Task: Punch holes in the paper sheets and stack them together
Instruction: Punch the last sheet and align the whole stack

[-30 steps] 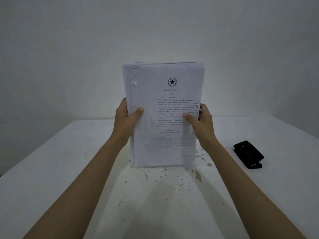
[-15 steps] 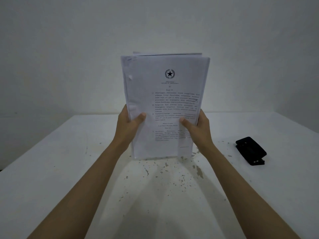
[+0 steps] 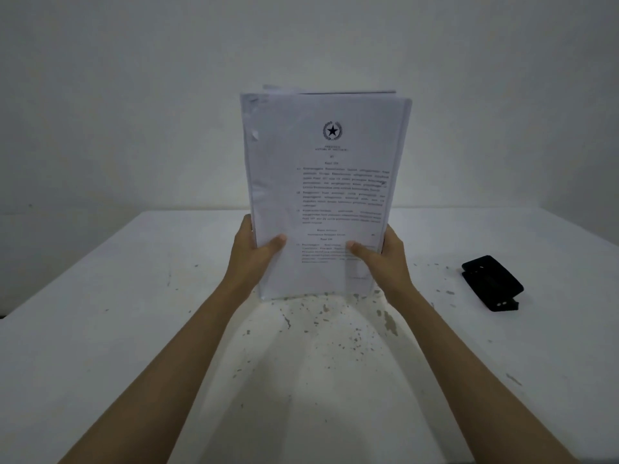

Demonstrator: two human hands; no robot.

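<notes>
The stack of paper sheets is held upright, lower edge at the counter — evidently to square the edges. It is clamped by the left hand and right hand, thumbs in front. The hole punch lies apart, rightward.

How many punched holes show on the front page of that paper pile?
1, near the upper left edge of the paper stack, at. A lower hole may be hidden behind the left hand; the right hand grips the opposite edge.
</notes>
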